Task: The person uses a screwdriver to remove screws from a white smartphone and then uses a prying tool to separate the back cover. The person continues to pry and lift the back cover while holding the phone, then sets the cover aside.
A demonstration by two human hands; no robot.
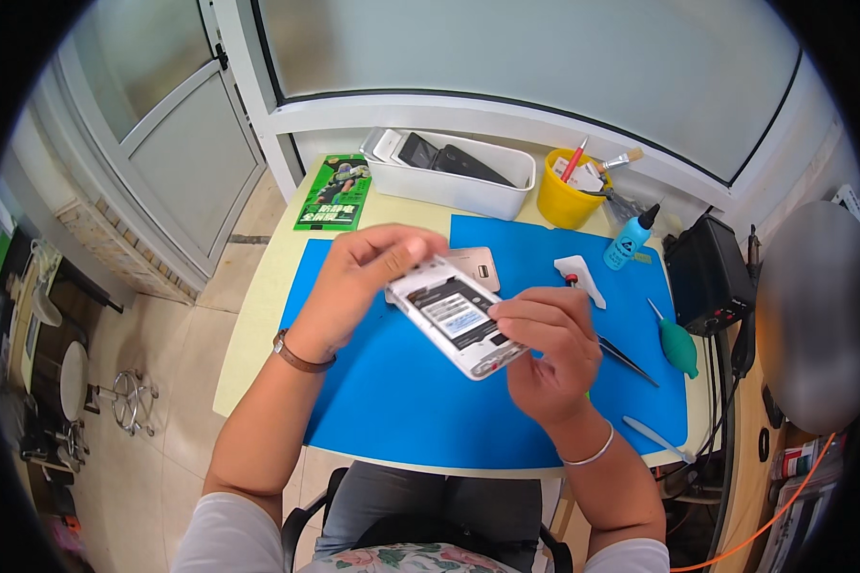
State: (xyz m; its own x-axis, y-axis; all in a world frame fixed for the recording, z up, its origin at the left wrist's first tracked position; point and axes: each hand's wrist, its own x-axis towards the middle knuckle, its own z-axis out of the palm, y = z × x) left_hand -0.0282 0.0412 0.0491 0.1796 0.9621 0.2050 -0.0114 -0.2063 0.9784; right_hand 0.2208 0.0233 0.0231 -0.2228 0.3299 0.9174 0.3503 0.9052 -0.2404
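A white smartphone (444, 307) with its back open, the labelled battery and inner parts facing up, is held tilted above the blue mat (382, 392). My left hand (363, 277) is closed on its far left end, thumb on top. My right hand (552, 346) is closed at its near right edge, fingertips over the battery side; the phone hides part of the thumb. Behind the phone a pale pink-gold phone back cover (483, 263) lies on the mat, partly covered. Dark tweezers (629, 361) and a small red-topped screwdriver (571, 280) on white paper (588, 283) lie near my right hand.
At the back stand a white bin of phones (449, 194), a yellow bucket with tools (564, 199) and a green packet (333, 194). To the right are a blue bottle (627, 241), a green air blower (678, 346), a light-blue pry stick (655, 436) and a black box (705, 275).
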